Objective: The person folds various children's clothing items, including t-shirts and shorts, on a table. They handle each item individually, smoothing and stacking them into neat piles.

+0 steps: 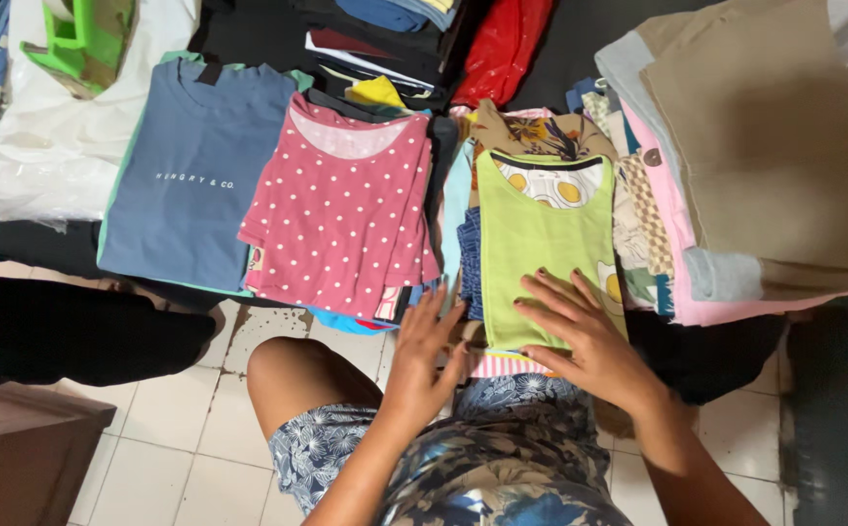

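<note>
My right hand [580,336] lies flat with fingers spread on the lower part of a folded lime-green shirt [541,234], which tops a stack of folded clothes. My left hand [422,353] rests open at the stack's left edge, fingers pointing up beside a pink polka-dot shirt [346,209]. Neither hand grips anything. A folded blue T-shirt [195,170] lies further left. My knee [293,375] and patterned shorts [502,458] show below.
A tall pile of beige, pink and light-blue folded fabric [755,146] stands at the right. White plastic bags [44,146] and a green item [83,39] lie at upper left. Dark and red clothes [502,44] sit behind. A brown box [15,458] stands on the tiled floor [181,438].
</note>
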